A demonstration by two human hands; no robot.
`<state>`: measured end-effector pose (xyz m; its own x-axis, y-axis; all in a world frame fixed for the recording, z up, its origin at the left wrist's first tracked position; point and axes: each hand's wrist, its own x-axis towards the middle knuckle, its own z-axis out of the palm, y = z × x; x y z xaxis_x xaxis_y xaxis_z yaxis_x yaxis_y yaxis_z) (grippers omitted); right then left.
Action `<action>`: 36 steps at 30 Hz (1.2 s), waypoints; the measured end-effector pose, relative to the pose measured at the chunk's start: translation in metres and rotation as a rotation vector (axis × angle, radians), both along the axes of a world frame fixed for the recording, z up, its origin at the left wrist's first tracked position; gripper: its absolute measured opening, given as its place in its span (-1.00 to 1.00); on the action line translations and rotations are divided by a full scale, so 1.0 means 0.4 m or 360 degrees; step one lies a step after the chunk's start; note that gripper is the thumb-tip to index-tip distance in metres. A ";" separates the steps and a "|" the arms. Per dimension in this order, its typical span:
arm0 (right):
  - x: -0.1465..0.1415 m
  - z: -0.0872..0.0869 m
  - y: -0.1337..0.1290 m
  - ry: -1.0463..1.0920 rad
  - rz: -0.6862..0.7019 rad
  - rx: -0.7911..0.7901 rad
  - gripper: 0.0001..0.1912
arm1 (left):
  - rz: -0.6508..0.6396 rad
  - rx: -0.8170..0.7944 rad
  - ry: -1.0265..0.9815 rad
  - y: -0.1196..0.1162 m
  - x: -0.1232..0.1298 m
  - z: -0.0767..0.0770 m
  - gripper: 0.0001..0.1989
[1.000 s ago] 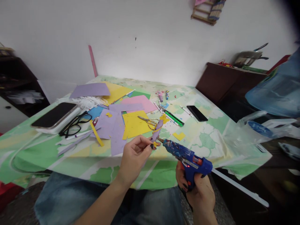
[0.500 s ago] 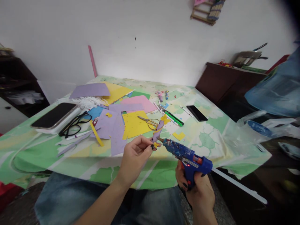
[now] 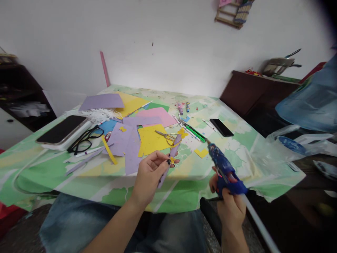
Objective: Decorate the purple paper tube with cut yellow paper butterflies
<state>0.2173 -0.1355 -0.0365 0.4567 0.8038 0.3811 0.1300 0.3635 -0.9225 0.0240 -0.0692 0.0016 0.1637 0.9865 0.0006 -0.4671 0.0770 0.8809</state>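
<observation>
I count one glue gun (image 3: 225, 168), one pair of glasses (image 3: 85, 140), one pair of gold-handled scissors (image 3: 163, 134), one green cutter (image 3: 197, 133), two black-screened devices (image 3: 221, 127).

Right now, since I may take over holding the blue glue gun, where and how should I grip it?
I'd take the glue gun by its handle, largely covered by the right hand, coming from below on the near side. The nozzle points forward and may be hot; the long glue stick juts from the rear, so keep beneath it.
</observation>
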 end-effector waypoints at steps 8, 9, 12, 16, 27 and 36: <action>0.161 -0.073 0.123 -0.1202 -0.0900 -0.0673 -0.50 | 0.0050 -0.0030 -0.0031 0.009 0.007 0.001 -0.88; 0.172 -0.079 0.136 -0.1216 -0.0917 -0.0663 -0.51 | 0.0060 -0.0032 -0.0040 0.008 0.008 0.001 -0.88; 0.178 -0.075 0.152 -0.1262 -0.0930 -0.0580 -0.53 | 0.0089 -0.0059 -0.0088 0.007 0.011 0.001 -0.88; 0.090 -0.019 0.121 -0.1265 -0.0960 -0.0378 -0.62 | 0.0135 -0.0090 -0.0141 0.009 0.016 -0.002 -0.87; -0.209 0.067 0.101 -0.0144 0.0099 0.0049 -0.95 | 0.0163 -0.0095 -0.0150 -0.008 0.030 -0.011 -0.89; -0.177 0.088 0.124 0.0219 0.0442 -0.0143 -0.97 | 0.0079 0.0016 0.0105 -0.011 0.015 -0.008 -0.91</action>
